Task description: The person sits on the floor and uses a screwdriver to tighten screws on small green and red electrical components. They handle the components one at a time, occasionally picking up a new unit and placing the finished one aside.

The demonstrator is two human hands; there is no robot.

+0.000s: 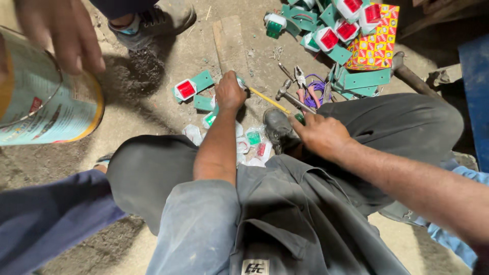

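Centre frame, the left hand (230,93) clamps a green bracket (214,102); right hand (320,133) grips a green-handled tool (299,118). Picking-up stage; next needs careful alignment.

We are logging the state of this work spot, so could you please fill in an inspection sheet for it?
Surface: dusty concrete floor, a wooden strip lying on it.
Job's things: left hand presses on a green bracket; right hand grips a green-handled tool.
Clutter: red lamp on a green plate, pile of lamps, patterned box, hammer, pliers, plastic bags.
Grippers: both hands bare, both busy.
Cables: purple wire coil.
Surroundings: another person's hand over a large tin; a shoe.
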